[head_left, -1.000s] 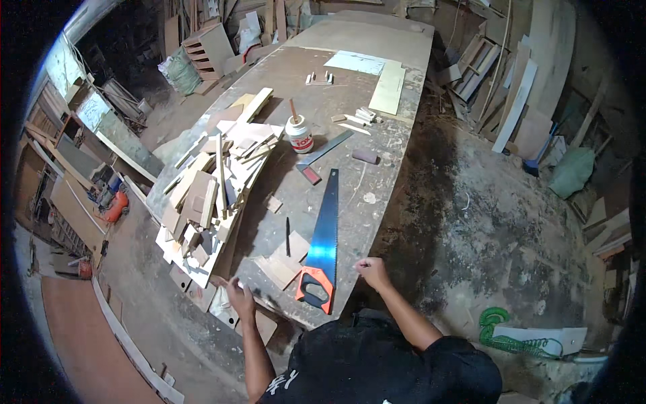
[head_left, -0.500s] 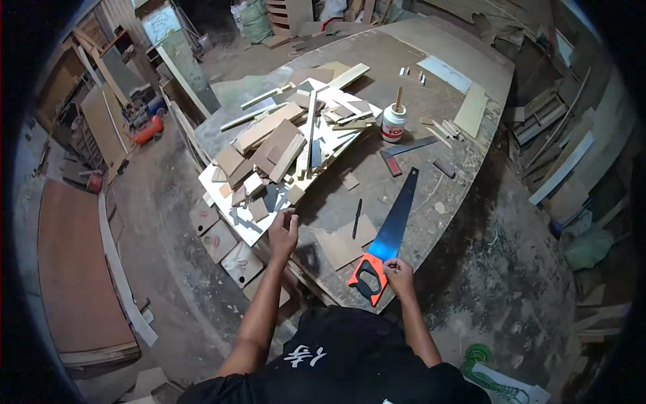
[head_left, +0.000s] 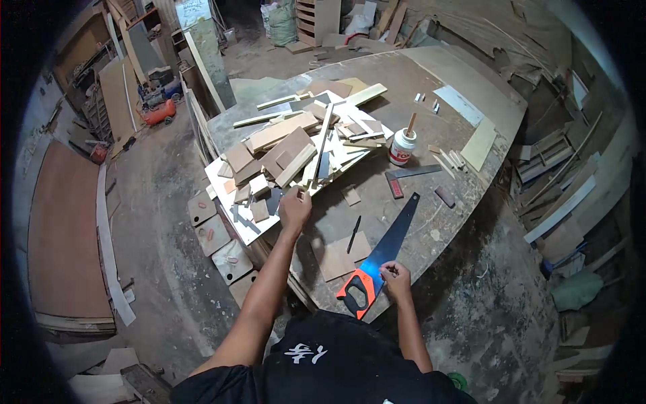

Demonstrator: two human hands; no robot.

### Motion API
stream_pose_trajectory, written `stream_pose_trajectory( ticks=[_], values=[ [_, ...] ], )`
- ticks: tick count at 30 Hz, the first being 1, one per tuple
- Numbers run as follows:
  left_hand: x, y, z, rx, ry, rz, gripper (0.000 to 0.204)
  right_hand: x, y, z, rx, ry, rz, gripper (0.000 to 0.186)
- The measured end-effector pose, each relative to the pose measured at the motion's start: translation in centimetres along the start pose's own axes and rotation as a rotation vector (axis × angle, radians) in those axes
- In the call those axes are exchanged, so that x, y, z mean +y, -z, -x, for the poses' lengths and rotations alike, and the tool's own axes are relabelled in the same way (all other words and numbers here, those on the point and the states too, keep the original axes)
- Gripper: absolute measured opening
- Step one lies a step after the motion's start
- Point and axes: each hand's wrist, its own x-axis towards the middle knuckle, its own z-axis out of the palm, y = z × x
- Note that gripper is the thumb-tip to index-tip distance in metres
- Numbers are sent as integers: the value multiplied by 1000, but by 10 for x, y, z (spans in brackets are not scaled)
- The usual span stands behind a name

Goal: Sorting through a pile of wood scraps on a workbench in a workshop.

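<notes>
My left hand [head_left: 295,210] reaches to the near edge of a heap of wood offcuts [head_left: 289,148], its fingers closed round a small wooden block [head_left: 302,190] that they mostly cover. Pinched fingers on my right hand [head_left: 396,279] hover by the lower end of a handsaw blade [head_left: 390,246]; whatever they may hold is too small to make out. The saw's orange and black handle [head_left: 356,293] points toward me, with no hand on it. Left of the saw, a dark pen [head_left: 354,233] lies partly over a thin square board [head_left: 340,258].
The offcuts rest on a white board [head_left: 247,231] on the worktable [head_left: 441,222]. A glue bottle [head_left: 402,148] with a stick in it, a try square [head_left: 410,173] and a dark block [head_left: 445,196] lie to the right. Stools [head_left: 214,234] stand at the left.
My left hand has moved forward to the heap's edge and closed on the small block. My right hand remains pinched by the saw. The view has shifted slightly.
</notes>
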Motion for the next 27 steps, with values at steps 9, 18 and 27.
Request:
stream_pose_trajectory(
  ticks=[9, 18, 27],
  values=[
    [-13, -9, -33, -148, 76, -260, 32, 12, 4, -2, 16, -72, 8, 6],
    [-2, -11, -47, 98, -89, -214, 29, 8, 2, 4, 59, -103, -38, 5],
    [-9, 19, -104, 70, -138, -568, 35, 8, 11, 7, 76, -193, -20, 5]
  ],
)
